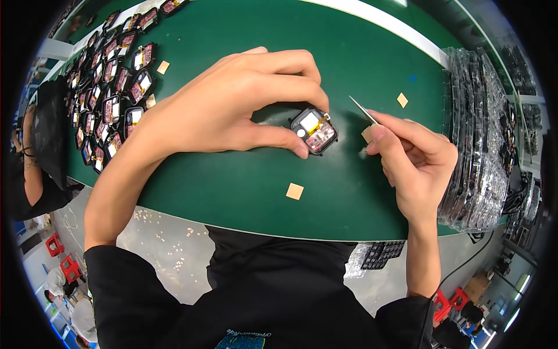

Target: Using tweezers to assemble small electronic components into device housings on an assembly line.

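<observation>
Between thumb and fingers, my left hand (244,96) grips a small black device housing (314,131) against the table. Its open face shows a circuit board, a white block and a strip of yellow tape. To its right, my right hand (415,157) is closed on a thin pointed metal tool (362,109), which looks like tweezers. The tool's tip points up and left, apart from the housing. A small tan square (367,135) lies beside my right fingertips, partly hidden. Nearer to me lies another tan square (294,191).
Many similar open housings (110,110) crowd the left of the green table (244,203). Stacked clear plastic trays (474,145) stand along the right edge. Further tan squares lie at the right (402,100) and upper left. Another person's arm (32,157) shows at far left.
</observation>
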Motion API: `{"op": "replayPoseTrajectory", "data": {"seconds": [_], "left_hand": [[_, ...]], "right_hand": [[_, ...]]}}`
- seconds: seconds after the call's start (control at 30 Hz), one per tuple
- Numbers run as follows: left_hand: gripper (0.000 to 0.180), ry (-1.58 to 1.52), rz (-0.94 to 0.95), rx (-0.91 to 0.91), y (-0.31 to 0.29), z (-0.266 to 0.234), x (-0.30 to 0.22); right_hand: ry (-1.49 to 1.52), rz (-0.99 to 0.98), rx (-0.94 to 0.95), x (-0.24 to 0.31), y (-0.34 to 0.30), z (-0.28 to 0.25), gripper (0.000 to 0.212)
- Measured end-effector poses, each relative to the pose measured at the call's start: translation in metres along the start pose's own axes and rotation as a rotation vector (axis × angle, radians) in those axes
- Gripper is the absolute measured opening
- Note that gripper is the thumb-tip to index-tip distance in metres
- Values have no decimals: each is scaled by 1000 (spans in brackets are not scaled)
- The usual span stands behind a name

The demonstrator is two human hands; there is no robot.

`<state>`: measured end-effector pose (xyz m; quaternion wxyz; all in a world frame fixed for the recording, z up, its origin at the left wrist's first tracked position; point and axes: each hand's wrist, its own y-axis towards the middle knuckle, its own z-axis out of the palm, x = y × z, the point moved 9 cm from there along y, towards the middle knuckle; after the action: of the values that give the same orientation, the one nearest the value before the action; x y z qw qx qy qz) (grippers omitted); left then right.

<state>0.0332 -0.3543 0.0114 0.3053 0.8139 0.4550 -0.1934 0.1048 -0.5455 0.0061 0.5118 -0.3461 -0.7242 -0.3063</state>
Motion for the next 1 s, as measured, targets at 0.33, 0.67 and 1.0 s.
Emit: {"op": "replayPoseTrajectory", "data": {"seconds": [0.33,0.67,1.0], "left_hand": [[53,-35,9,-79,4,-1,-3],[56,-121,-14,-110,3,-3,6],[60,-65,-72,-86,6,-1,3]], "right_hand": [[-229,-225,70,6,0,7,11],[-296,-286,28,11,1,18,11],[-355,-283,72,16,-2,15,16]]}}
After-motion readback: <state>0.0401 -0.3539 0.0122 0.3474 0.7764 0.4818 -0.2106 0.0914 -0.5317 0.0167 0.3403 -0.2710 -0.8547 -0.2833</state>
